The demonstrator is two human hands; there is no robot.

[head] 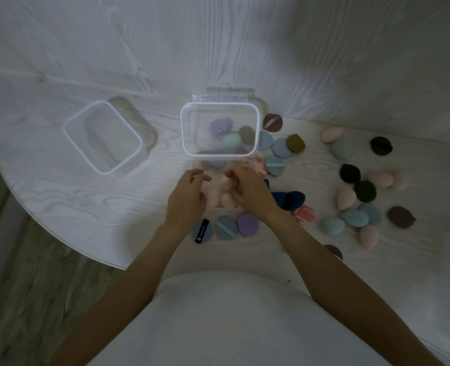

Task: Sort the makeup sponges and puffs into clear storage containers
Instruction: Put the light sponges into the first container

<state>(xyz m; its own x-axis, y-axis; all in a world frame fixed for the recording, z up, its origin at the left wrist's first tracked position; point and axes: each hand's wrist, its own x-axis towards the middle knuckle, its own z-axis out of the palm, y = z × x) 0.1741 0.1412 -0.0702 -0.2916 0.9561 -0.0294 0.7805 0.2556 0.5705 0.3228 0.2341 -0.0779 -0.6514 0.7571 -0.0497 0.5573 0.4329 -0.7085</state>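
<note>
Two clear containers stand on the white table. The left container point(102, 136) holds nothing. The middle container point(219, 129) holds several puffs and sponges, among them a lilac one and a mint one. Just in front of it, my right hand point(245, 184) is closed on a pink sponge point(227, 182). My left hand point(188, 196) hovers beside it with fingers apart, holding nothing. Two more pink sponges point(222, 199) lie under my hands. A blue puff with a black strap point(202, 230), a grey-blue puff point(226, 227) and a purple puff point(248, 224) lie nearer to me.
Many loose puffs and sponges are scattered to the right: dark green puffs point(381, 145), peach sponges point(330, 134), teal sponges point(354, 217), a brown puff point(401, 217), a navy puff point(288, 199). The round table edge point(60, 233) curves at the left above a wooden floor.
</note>
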